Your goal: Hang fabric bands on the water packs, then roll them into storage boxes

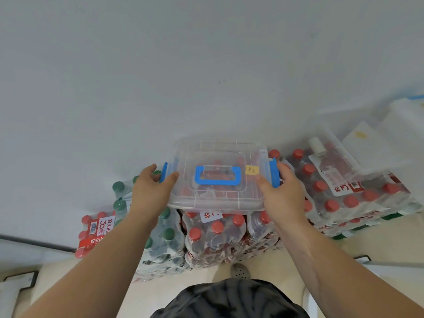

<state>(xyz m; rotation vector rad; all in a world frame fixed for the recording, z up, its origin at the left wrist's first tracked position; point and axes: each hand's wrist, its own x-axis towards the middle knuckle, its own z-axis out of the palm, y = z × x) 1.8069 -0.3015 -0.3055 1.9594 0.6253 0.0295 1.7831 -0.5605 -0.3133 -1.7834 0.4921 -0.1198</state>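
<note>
Water packs fill the floor against the white wall [206, 65], and above them we see a clear storage box [218, 154] held between two bare hands. Our left hand [151, 187] grasps the box's left end, thumb lying on the lid's edge and fingers curled round by the blue left latch [163, 172]. Our right hand [284, 191] grasps the opposite end in the same way, thumb on the lid just beside a small yellow label [252, 170], fingers hidden behind the blue right latch [274, 172]. The lid is on, and a blue handle [218, 177] lies flat at its middle. Red shapes show through the clear plastic (we cannot tell whether they are inside the box or are caps beneath it). We also cannot tell whether the box rests on the packs or hangs just over them. Directly below its near edge stands a red-capped pack [215, 237], shrink-wrapped, with a white label on top. A green-capped pack [160, 237] sits just to its left under our left forearm, and further left a lower red pack [96, 232] shows a barcode and red printed wrap. To the right a larger stack of red-capped bottles [344, 196] rises in layers, and more clear boxes [390, 134] sit on top of it near the wall. At the bottom edge we see dark clothing [229, 299] and pale floor [263, 265].
</note>
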